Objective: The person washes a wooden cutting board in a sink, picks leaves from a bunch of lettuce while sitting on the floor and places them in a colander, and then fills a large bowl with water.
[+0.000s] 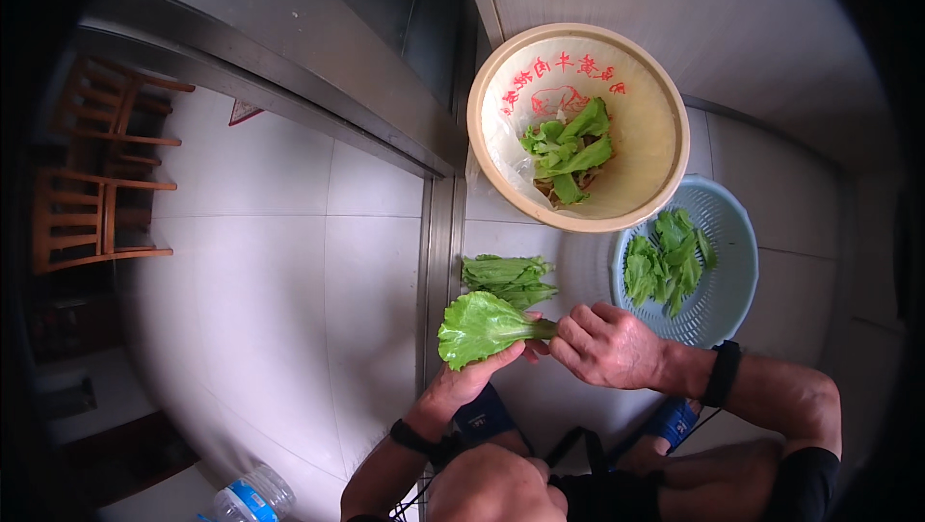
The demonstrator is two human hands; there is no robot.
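Head view: both hands grasp one leaf point(479, 327), left hand point(462, 382) under the blade, right hand point(607, 344) pinching its stem, over floor point(289, 262) between bin point(576, 127) and basket point(686, 276).

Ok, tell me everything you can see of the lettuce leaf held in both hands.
The bright green, frilly lettuce leaf is whole and looks fresh, with a ruffled edge and a paler stalk end. It lies roughly level above the white tiled floor, blade pointing to the person's left. The left hand supports it from below; the right hand pinches its stalk end. A small pile of green leaves lies just beyond it.
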